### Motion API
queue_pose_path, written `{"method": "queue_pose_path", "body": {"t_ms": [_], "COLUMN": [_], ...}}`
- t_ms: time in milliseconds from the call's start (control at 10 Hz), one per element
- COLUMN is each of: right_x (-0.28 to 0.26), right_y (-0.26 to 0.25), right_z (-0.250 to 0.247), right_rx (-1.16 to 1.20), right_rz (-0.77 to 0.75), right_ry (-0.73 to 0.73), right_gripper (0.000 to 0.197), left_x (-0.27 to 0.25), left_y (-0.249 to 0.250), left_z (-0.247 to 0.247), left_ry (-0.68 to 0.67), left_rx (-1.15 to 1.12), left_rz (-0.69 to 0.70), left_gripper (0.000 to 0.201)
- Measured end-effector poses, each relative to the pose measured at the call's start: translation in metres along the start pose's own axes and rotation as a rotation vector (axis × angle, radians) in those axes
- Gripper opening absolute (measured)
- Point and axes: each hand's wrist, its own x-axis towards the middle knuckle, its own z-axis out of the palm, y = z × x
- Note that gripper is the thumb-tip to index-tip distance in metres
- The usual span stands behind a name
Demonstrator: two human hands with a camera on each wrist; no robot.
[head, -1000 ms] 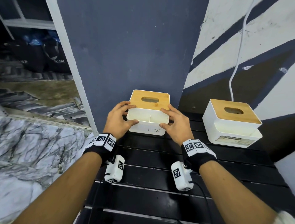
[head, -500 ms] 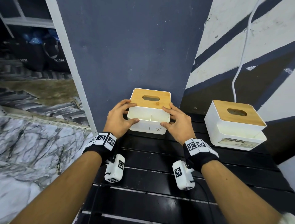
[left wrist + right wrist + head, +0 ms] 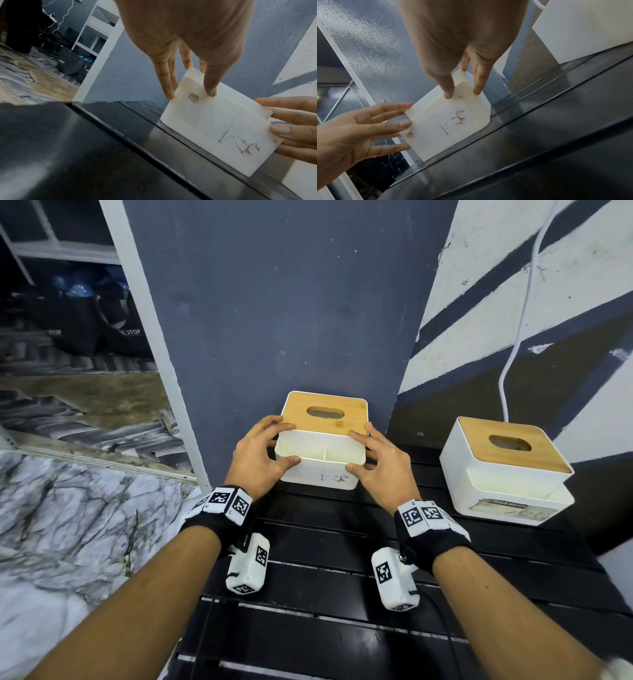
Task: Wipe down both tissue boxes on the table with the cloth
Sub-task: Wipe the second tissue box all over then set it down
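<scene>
The left tissue box, white with a wooden slotted lid, stands on the black slatted table against the blue wall. My left hand grips its left front corner, thumb on the front and fingers along the side. My right hand grips the right front corner the same way. The left wrist view shows this box with brown scuffs on its front, my left hand above it and my right hand beside it. The right wrist view shows the box between my right hand and left hand. No cloth is in view.
The second tissue box, with a label on its front, stands to the right on the same table. A white cable hangs down the striped wall behind it. The table's left edge drops to a marble floor.
Both hands keep the same hold on the left box, which has barely moved. Only the head view has shifted a little.
</scene>
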Motion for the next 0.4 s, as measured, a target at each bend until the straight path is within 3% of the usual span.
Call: {"method": "queue_pose_path", "body": {"t_ms": [200, 400], "right_x": [-0.004, -0.016], "right_y": [-0.004, -0.013], "right_z": [-0.001, -0.009], "right_rx": [-0.072, -0.058], "right_rz": [-0.034, -0.011], "right_ry": [-0.039, -0.016], "right_gripper": [0.065, 0.074], "left_x": [0.002, -0.008], "left_y": [-0.004, 0.001], "left_z": [0.001, -0.009], "left_ry": [-0.055, 0.019], "left_rx": [0.099, 0.056], "left_rz": [0.012, -0.029], "left_gripper": [0.063, 0.073]}}
